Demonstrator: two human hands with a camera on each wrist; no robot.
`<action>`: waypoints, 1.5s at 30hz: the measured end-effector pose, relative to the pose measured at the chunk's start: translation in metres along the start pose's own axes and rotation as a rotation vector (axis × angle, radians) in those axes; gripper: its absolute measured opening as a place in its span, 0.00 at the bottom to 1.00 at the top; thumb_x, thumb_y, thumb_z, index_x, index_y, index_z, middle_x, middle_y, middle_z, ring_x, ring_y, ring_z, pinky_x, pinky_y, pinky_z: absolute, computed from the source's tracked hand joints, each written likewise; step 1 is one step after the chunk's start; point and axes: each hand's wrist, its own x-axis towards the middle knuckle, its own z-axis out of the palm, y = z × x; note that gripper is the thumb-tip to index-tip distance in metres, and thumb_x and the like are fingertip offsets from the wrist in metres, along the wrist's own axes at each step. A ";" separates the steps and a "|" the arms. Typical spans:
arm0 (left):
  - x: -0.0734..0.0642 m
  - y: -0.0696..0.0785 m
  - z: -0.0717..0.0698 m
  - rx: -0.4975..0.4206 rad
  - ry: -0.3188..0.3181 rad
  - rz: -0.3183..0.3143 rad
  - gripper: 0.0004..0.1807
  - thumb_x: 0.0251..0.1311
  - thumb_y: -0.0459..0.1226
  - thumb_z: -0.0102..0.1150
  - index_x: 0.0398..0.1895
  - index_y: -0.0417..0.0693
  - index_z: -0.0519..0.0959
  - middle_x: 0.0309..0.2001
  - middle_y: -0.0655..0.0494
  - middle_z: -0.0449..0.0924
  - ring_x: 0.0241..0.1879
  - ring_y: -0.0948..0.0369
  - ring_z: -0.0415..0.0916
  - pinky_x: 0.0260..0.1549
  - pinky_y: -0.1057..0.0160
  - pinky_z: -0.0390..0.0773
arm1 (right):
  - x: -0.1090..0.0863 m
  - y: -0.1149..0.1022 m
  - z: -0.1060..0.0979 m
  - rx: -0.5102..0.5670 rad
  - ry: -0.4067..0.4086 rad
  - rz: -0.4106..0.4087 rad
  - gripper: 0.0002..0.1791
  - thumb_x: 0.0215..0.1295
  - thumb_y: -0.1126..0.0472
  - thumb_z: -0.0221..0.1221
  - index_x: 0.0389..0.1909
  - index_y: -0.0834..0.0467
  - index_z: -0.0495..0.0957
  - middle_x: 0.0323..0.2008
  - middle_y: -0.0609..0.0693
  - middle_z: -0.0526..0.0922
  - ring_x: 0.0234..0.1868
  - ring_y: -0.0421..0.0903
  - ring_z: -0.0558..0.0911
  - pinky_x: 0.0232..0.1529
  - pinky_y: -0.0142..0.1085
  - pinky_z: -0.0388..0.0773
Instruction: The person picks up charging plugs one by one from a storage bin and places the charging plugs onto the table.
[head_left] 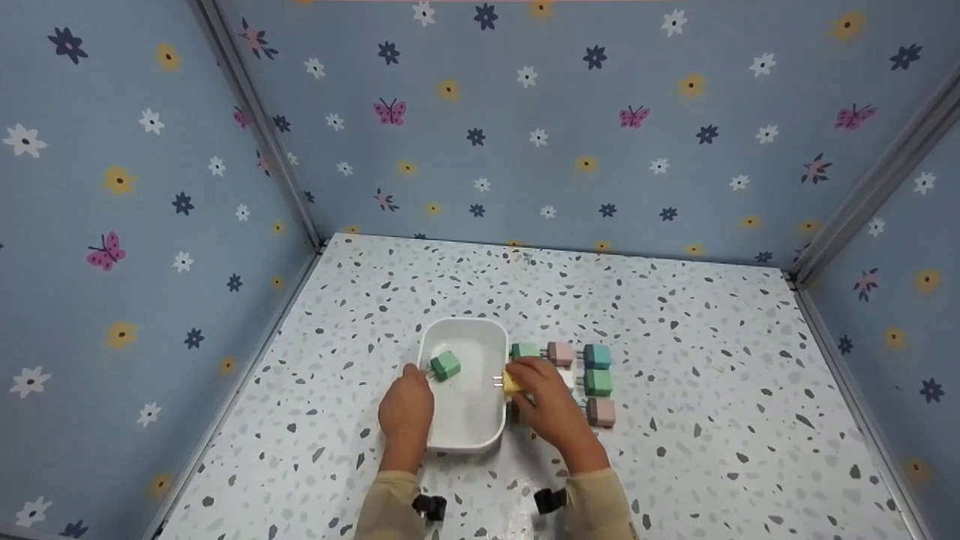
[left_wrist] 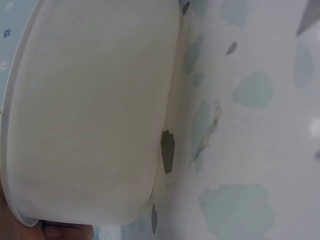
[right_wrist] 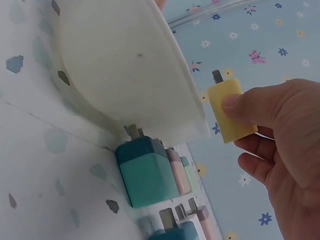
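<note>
My left hand (head_left: 407, 409) grips the left rim of a white plastic tub (head_left: 466, 321); in the left wrist view, the fingers (left_wrist: 67, 232) show under the tub's edge. One green plug charger (head_left: 446, 365) lies inside, close to that hand. A yellow plug charger (right_wrist: 230, 131) is pinched between the thumb and fingers of my right hand (head_left: 553, 405). It is raised at the tub's right rim, its metal prongs pointing left over the opening. Under and behind the right hand, more chargers stand beside the tub, partly hidden.
Right of the tub, rows of plug chargers include a teal one (head_left: 598, 355), a green one (head_left: 598, 382) and pink ones (head_left: 601, 412). Another teal charger (right_wrist: 147, 175) stands close against the tub's wall. Flower-patterned panels (head_left: 525, 135) enclose the speckled table (head_left: 720, 390) at the back and sides.
</note>
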 end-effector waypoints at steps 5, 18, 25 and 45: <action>0.000 0.001 -0.002 -0.017 0.001 -0.002 0.17 0.80 0.45 0.44 0.47 0.40 0.77 0.29 0.44 0.83 0.24 0.54 0.80 0.22 0.53 0.76 | 0.000 0.005 -0.007 -0.016 0.025 -0.015 0.24 0.66 0.66 0.67 0.63 0.57 0.79 0.60 0.49 0.78 0.64 0.49 0.76 0.67 0.46 0.71; 0.002 0.001 -0.002 -0.010 -0.034 -0.024 0.17 0.80 0.45 0.43 0.48 0.41 0.76 0.32 0.44 0.84 0.27 0.52 0.81 0.25 0.52 0.76 | -0.006 0.021 -0.020 -0.025 0.028 0.102 0.26 0.67 0.67 0.66 0.66 0.55 0.77 0.65 0.51 0.76 0.69 0.49 0.72 0.71 0.45 0.67; 0.000 0.001 -0.002 -0.002 -0.028 -0.015 0.17 0.80 0.45 0.44 0.48 0.40 0.76 0.30 0.45 0.83 0.24 0.53 0.78 0.24 0.52 0.76 | -0.011 0.033 -0.031 -0.010 0.068 0.140 0.27 0.66 0.70 0.66 0.66 0.56 0.77 0.65 0.53 0.76 0.68 0.50 0.73 0.68 0.46 0.70; 0.003 0.001 -0.001 0.007 -0.046 0.000 0.19 0.81 0.44 0.40 0.51 0.37 0.76 0.29 0.44 0.83 0.24 0.54 0.80 0.21 0.53 0.77 | -0.028 0.067 -0.051 -0.036 0.073 0.227 0.23 0.71 0.70 0.60 0.66 0.61 0.76 0.67 0.57 0.74 0.71 0.56 0.70 0.71 0.51 0.65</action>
